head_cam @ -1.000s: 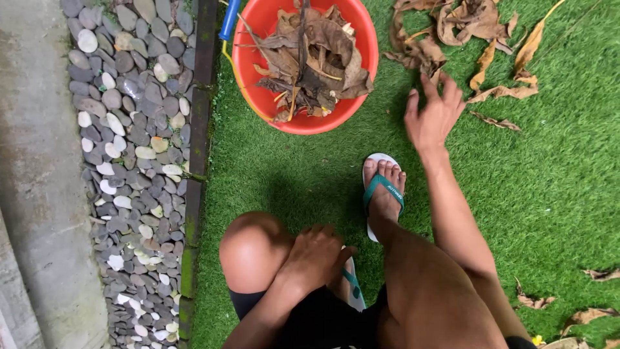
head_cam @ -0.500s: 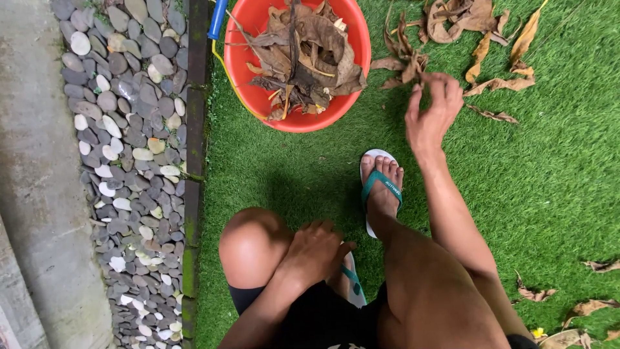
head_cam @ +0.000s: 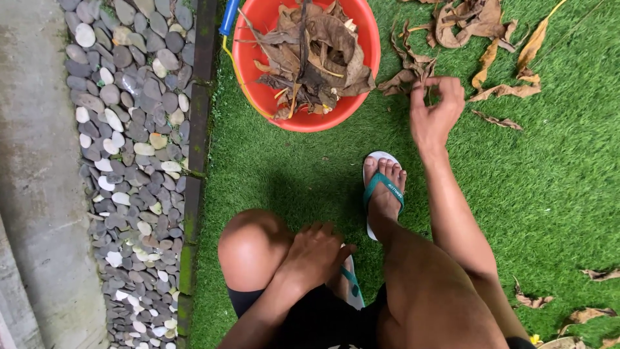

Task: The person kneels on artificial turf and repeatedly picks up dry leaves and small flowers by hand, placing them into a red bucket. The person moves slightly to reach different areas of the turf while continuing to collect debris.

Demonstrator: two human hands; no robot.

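One clump of dry brown leaves (head_cam: 405,76) sits pinched in your right hand (head_cam: 434,111), just right of the orange bucket (head_cam: 258,77) in the upper middle of the frame. Keep your fingers closed round the whole clump so nothing crumbles loose, and carry it low across the short gap to the rim. The leaves stick out left of your fingertips, toward the bucket. Your left hand (head_cam: 314,256) rests flat on your left knee, holding nothing. More fallen leaves (head_cam: 491,39) lie on the green turf (head_cam: 549,187) at upper right
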